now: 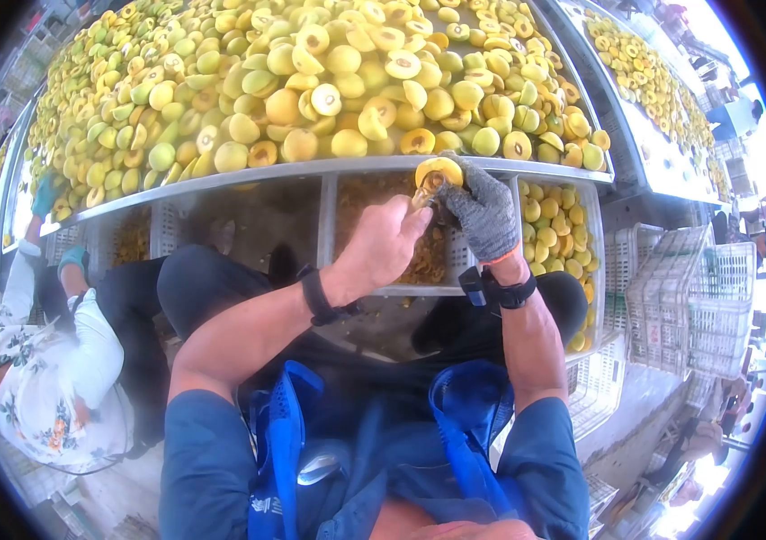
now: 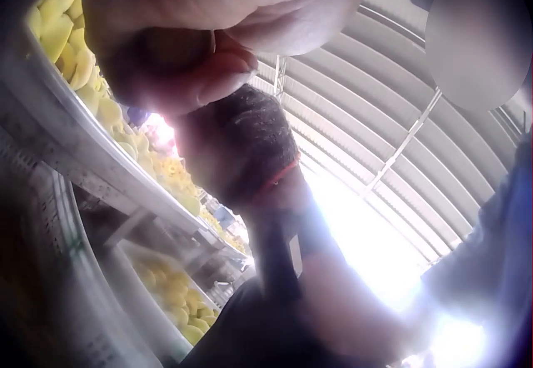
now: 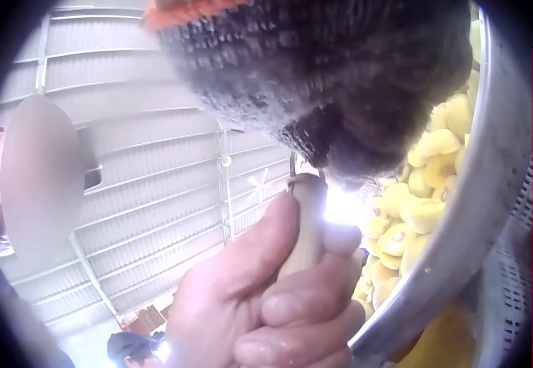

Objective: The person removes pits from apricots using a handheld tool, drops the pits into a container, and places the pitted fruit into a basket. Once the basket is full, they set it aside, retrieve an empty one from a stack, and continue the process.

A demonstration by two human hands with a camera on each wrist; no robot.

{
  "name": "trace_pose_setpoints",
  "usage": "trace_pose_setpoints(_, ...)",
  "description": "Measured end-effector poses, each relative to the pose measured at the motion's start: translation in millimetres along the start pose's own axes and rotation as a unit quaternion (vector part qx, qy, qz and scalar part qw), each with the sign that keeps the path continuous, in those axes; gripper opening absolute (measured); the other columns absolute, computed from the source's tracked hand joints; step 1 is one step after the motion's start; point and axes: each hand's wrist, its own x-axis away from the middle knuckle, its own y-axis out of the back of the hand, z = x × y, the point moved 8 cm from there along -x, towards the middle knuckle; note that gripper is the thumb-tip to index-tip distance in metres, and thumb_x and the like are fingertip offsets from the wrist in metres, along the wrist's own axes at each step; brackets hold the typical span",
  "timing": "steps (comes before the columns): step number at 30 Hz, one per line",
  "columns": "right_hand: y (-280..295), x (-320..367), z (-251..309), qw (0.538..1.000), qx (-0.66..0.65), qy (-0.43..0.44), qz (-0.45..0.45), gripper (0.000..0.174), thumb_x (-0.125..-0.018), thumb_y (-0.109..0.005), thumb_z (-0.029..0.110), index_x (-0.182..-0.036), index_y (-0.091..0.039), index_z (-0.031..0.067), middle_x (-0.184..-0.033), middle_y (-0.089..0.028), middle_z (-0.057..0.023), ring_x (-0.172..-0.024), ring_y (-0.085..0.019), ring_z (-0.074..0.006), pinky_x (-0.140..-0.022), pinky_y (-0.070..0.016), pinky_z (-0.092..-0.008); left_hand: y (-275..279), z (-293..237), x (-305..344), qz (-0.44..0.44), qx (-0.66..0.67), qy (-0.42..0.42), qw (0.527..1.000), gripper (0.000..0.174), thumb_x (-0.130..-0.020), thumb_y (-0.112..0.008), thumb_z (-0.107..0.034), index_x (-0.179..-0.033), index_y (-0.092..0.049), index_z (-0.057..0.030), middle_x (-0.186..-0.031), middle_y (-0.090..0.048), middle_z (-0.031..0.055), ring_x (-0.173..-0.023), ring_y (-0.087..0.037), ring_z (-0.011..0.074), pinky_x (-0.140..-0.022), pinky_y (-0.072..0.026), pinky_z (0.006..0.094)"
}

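My bare left hand grips the pale handle of a pitting tool with a thin metal end. In the right wrist view its fingers wrap round that handle. A yellow peach half, cut face showing a brown centre, is held by my right hand in a grey knitted glove with an orange cuff. The tool's metal end meets the cut face of the peach. Both hands are together just at the near rim of the fruit table. In the right wrist view the glove hides the peach.
A metal-rimmed table piled with halved peaches lies ahead. Below its edge stand a crate of brown scraps and one of peach halves. White crates stack at right. Another person sits at left.
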Motion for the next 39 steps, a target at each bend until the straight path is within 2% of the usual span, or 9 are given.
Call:
trace_pose_setpoints(3, 1.9, -1.1, 5.7, 0.998, 0.041, 0.031, 0.029, 0.039, -0.092, -0.072, 0.006, -0.13, -0.067, 0.0002, -0.109, -0.074, -0.0097, -0.098, -0.067, -0.015, -0.088, -0.0551, -0.0309, -5.5, 3.1, 1.2, 0.019, 0.039, 0.018, 0.999, 0.034, -0.108, -0.054, -0.026, -0.087, -0.055, 0.0004, -0.058, -0.053, 0.0049, -0.049, -0.048, 0.0141, -0.049, -0.0395, 0.033)
trace_pose_setpoints(7, 4.4, -0.4, 8.3, 0.995, 0.078, 0.054, 0.028, 0.039, -0.091, -0.073, 0.006, -0.128, -0.068, 0.0004, -0.11, -0.075, -0.0122, -0.097, -0.069, -0.0186, -0.089, -0.0549, -0.0325, -13.2, -0.4, 9.1, 0.087, 0.203, 0.149, 0.964, 0.032, -0.109, -0.051, -0.028, -0.089, -0.054, -0.0027, -0.058, -0.05, -0.0002, -0.043, -0.045, 0.0093, -0.042, -0.0371, 0.0276)
trace_pose_setpoints(10, 8.7, -3.5, 13.9, 0.991, 0.111, 0.066, 0.043, 0.039, -0.089, -0.075, 0.008, -0.127, -0.069, 0.0006, -0.109, -0.075, -0.0146, -0.097, -0.071, -0.0226, -0.09, -0.0547, -0.0338, -16.2, -1.0, 11.0, 0.117, 0.232, 0.175, 0.95, 0.031, -0.109, -0.05, -0.028, -0.09, -0.053, -0.0035, -0.058, -0.049, -0.0004, -0.04, -0.045, 0.0085, -0.039, -0.0365, 0.0264)
trace_pose_setpoints(18, 9.8, -1.6, 22.1, 0.982, 0.148, 0.115, 0.009, 0.039, -0.087, -0.076, 0.016, -0.124, -0.071, 0.0019, -0.106, -0.075, -0.0166, -0.097, -0.072, -0.0291, -0.089, -0.0547, -0.0373, -21.0, 0.9, 11.0, 0.115, 0.218, 0.193, 0.95, 0.033, -0.109, -0.049, -0.028, -0.088, -0.052, -0.0036, -0.058, -0.049, 0.0005, -0.041, -0.045, 0.0092, -0.04, -0.0369, 0.027)
trace_pose_setpoints(22, 12.8, -8.6, 13.5, 0.984, 0.122, 0.094, 0.094, 0.039, -0.087, -0.076, 0.017, -0.123, -0.071, 0.0024, -0.106, -0.075, -0.0166, -0.098, -0.071, -0.0317, -0.089, -0.0545, -0.0385, -21.4, 7.5, 5.7, 0.131, 0.116, 0.138, 0.975, 0.033, -0.11, -0.049, -0.029, -0.088, -0.053, -0.0035, -0.058, -0.049, 0.0007, -0.041, -0.046, 0.0096, -0.041, -0.0372, 0.0268)
trace_pose_setpoints(27, 12.4, -2.1, 23.5, 0.974, 0.16, 0.156, 0.031, 0.038, -0.089, -0.075, 0.017, -0.123, -0.07, 0.0019, -0.106, -0.075, -0.0168, -0.101, -0.071, -0.0321, -0.091, -0.0543, -0.039, -25.8, 0.1, 13.5, 0.121, 0.217, 0.201, 0.947, 0.035, -0.11, -0.048, -0.029, -0.087, -0.052, -0.0032, -0.058, -0.05, 0.0011, -0.041, -0.045, 0.0097, -0.041, -0.0364, 0.027)
trace_pose_setpoints(30, 7.2, 2.3, 6.9, 0.991, 0.093, 0.093, 0.009, 0.038, -0.089, -0.075, 0.016, -0.124, -0.07, 0.002, -0.107, -0.075, -0.0168, -0.101, -0.071, -0.0321, -0.091, -0.0544, -0.0395, -27.0, 3.4, 14.1, 0.123, 0.256, 0.21, 0.935, 0.035, -0.11, -0.048, -0.028, -0.086, -0.052, -0.0031, -0.058, -0.05, 0.0013, -0.04, -0.044, 0.0099, -0.04, -0.0355, 0.0276)
trace_pose_setpoints(33, 9.5, -0.5, 16.4, 0.977, 0.166, 0.126, 0.044, 0.039, -0.09, -0.074, 0.016, -0.127, -0.068, 0.0023, -0.108, -0.075, -0.0168, -0.101, -0.072, -0.0317, -0.091, -0.0544, -0.0391, -26.2, 4.1, 13.7, 0.141, 0.23, 0.207, 0.94, 0.035, -0.109, -0.048, -0.028, -0.085, -0.052, -0.0029, -0.057, -0.049, 0.0013, -0.04, -0.044, 0.0101, -0.039, -0.0349, 0.0281)
trace_pose_setpoints(39, 9.1, -4.2, 19.7, 0.969, 0.173, 0.139, 0.111, 0.041, -0.091, -0.073, 0.015, -0.129, -0.066, 0.002, -0.111, -0.074, -0.018, -0.102, -0.071, -0.0329, -0.091, -0.0549, -0.0385, -32.0, 9.2, 13.4, 0.147, 0.206, 0.211, 0.944, 0.035, -0.109, -0.049, -0.028, -0.084, -0.051, -0.0035, -0.057, -0.048, 0.001, -0.039, -0.044, 0.0106, -0.039, -0.035, 0.0282)
